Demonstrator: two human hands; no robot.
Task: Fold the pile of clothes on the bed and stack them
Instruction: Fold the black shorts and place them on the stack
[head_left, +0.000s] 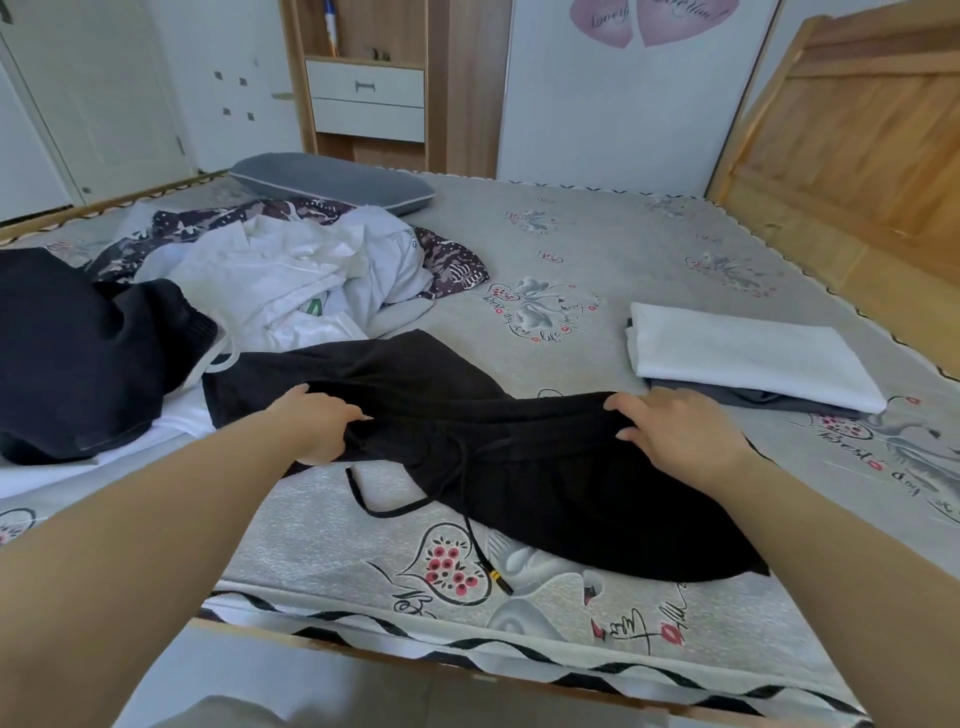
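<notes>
Gripping the black shorts (519, 467) at the waistband, our left hand (317, 426) and right hand (675, 431) hold tight grips; folded stack (748, 358) at two o'clock, unfolded pile (291, 280) at ten.

You see bright, even daylight with soft, faint shadows; wide-angle distortion bends the edges, and focus softens toward 6 o'clock.
</notes>
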